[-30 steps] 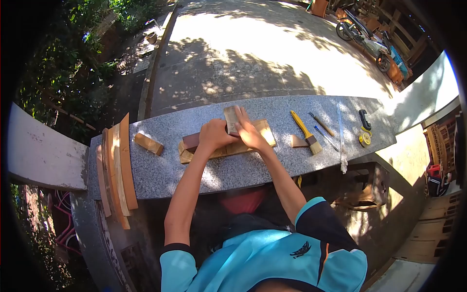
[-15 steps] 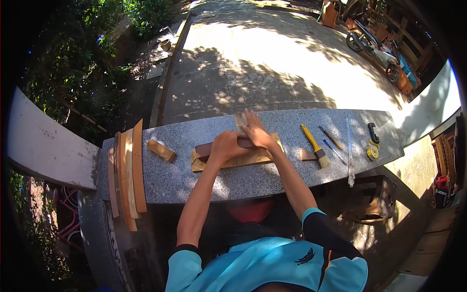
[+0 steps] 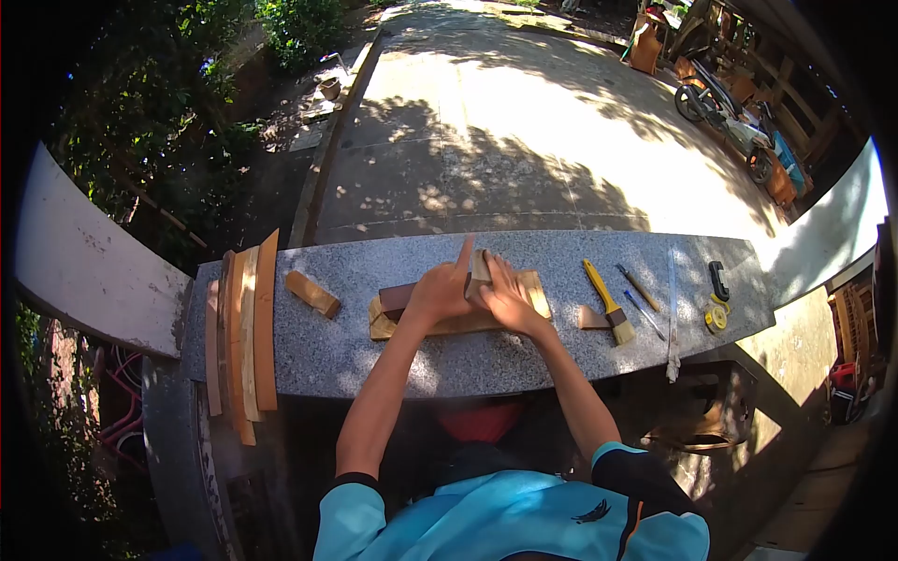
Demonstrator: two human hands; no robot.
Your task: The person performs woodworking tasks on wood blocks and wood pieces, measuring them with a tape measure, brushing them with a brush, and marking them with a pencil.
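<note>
A pale wooden board [image 3: 383, 328] lies on the granite-look table, with a dark brown wood strip [image 3: 395, 300] along its top. My left hand [image 3: 438, 294] wraps over the strip near its middle, the index finger pointing away from me. Close to its right, my right hand [image 3: 510, 301] grips a tan rectangular piece [image 3: 479, 272] that is tilted up over the strip. Fingers of the right hand lie along the piece's right side. The two hands hide the middle of the strip and part of the board.
To the left lie a short wood block [image 3: 311, 294] and several long curved wood strips [image 3: 250, 327]. On the right are a yellow-handled brush [image 3: 604, 294] over a small wood piece [image 3: 590, 318], a blue pen [image 3: 642, 302], a metal ruler [image 3: 673, 299] and a tape measure [image 3: 716, 318].
My right hand has drawn the tan piece back toward me and tipped it up. My left index finger now stretches forward. The whole view has shifted slightly.
</note>
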